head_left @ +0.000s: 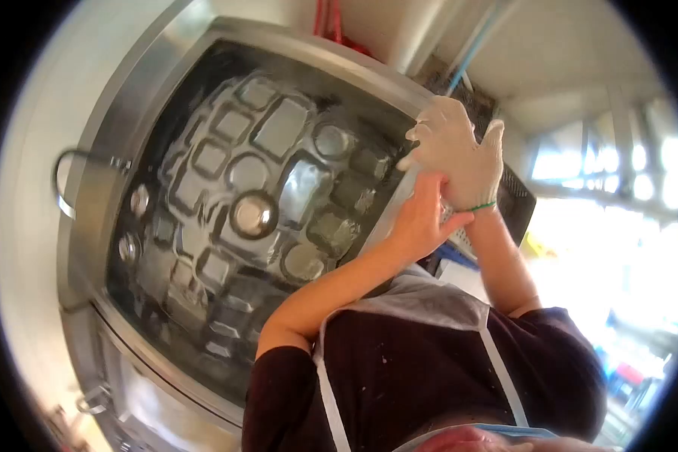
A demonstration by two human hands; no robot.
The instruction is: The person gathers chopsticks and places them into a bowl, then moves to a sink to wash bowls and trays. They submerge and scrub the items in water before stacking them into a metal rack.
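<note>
A white knit glove (pixel 459 154) with a green cuff edge covers my right hand (pixel 456 143), which is raised past the right rim of a large metal basin. Its palm side faces me, the thumb stands apart, and the other fingers are spread and a little bent. My bare left hand (pixel 426 218) is closed at the glove's cuff, fingers along the palm side and thumb across the wrist. Left of both hands, the metal basin (pixel 309 45) holds liquid with square and round shapes in it. A shiny round metal piece (pixel 254 215) shows near its middle.
A curved metal handle (pixel 64 181) sticks out from the basin's left side. Beyond the right rim is a dark perforated crate (pixel 516 203). Red tubing (pixel 328 19) hangs behind the far rim. My apron (pixel 422 297) comes close to the near right rim.
</note>
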